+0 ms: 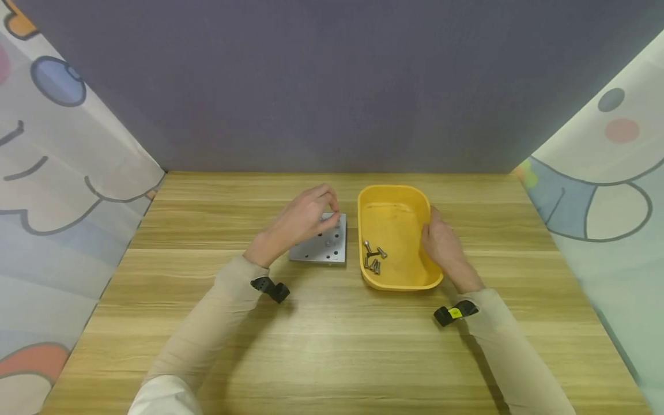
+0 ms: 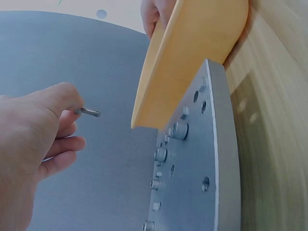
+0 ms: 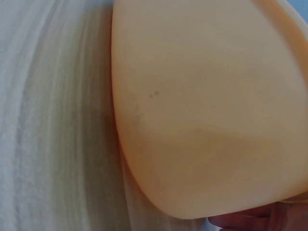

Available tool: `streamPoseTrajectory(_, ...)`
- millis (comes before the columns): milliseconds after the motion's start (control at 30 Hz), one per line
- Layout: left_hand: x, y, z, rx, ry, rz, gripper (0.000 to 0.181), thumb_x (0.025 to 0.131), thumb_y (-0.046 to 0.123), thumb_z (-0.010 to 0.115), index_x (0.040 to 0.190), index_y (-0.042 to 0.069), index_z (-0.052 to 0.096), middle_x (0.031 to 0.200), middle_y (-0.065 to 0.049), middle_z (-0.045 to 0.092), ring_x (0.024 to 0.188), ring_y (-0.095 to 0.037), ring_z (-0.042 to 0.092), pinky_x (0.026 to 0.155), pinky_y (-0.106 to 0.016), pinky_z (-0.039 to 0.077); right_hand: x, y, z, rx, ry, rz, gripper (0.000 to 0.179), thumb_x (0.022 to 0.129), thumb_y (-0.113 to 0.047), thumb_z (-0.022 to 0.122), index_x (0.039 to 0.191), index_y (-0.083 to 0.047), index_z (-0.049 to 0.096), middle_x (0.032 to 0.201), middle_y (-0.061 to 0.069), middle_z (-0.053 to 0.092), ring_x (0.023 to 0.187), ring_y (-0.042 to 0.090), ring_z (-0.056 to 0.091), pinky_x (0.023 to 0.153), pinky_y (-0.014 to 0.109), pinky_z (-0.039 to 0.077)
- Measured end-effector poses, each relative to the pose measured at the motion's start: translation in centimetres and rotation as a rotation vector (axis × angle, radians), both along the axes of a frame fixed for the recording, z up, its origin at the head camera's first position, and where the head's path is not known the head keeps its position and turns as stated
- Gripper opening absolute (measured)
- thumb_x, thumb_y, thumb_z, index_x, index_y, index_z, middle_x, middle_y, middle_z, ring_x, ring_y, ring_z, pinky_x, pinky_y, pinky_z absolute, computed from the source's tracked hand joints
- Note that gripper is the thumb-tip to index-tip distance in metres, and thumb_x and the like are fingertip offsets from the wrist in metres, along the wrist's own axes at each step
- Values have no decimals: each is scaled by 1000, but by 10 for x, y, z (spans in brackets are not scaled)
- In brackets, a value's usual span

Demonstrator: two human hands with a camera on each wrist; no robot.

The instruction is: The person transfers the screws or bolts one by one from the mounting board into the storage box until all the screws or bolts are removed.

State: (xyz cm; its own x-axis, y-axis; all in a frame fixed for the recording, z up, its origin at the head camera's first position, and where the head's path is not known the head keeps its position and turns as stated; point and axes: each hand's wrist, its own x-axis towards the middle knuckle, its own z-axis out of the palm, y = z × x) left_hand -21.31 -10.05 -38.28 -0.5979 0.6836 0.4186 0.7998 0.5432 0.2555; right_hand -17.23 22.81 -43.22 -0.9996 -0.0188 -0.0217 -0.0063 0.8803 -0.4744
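Observation:
Between thumb and index finger, my left hand (image 1: 303,216) pinches a small metal screw (image 2: 90,112); its other fingers are loosely bent. That hand is above a silver metal plate (image 1: 311,252) drilled with several holes. In the left wrist view, several socket-head screws (image 2: 180,130) stand in the plate, their heads raised off its surface. My right hand (image 1: 445,246) grips the right wall of a yellow plastic bin (image 1: 402,256), which stands just right of the plate. Several loose screws (image 1: 374,265) lie in the bin's near left corner. The right wrist view shows mostly the bin's outer wall.
Plate and bin are on a wood-grain table (image 1: 332,340). A grey panel (image 1: 332,86) rises behind the table's far edge. Curtains with cartoon prints hang at the left (image 1: 72,150) and right (image 1: 612,190).

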Motion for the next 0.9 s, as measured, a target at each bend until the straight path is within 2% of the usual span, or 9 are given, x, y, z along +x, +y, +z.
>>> streamPoseTrajectory(233,1,9,6,-2,-35,5,17,100,12,66,107,-2,71,118,-14,65,109,-24,65,100,-28,55,0,-1,-1,-5,-6,-3,54,107,-9,34,153,16,21,90,36,66,61,33,59,51,43,49)
streamPoseTrajectory(400,0,17,10,-46,-64,24,17,100,13,66,110,0,70,120,-12,65,108,-23,64,99,-28,55,0,-1,-1,-8,-7,-7,54,107,-9,34,154,16,21,91,36,66,61,33,59,51,44,49)
streamPoseTrajectory(633,-3,30,18,-115,-23,6,18,101,15,65,111,1,72,118,-11,66,107,-21,65,100,-26,55,0,-1,-2,-10,3,-7,54,107,-10,34,153,16,21,98,40,65,68,39,63,58,52,53)
streamPoseTrajectory(900,-4,41,24,-180,-20,-22,20,101,16,65,111,1,73,119,-11,66,107,-20,65,102,-24,53,0,0,-2,-11,-7,-6,54,107,-9,33,154,16,20,96,39,65,64,36,61,53,46,51)
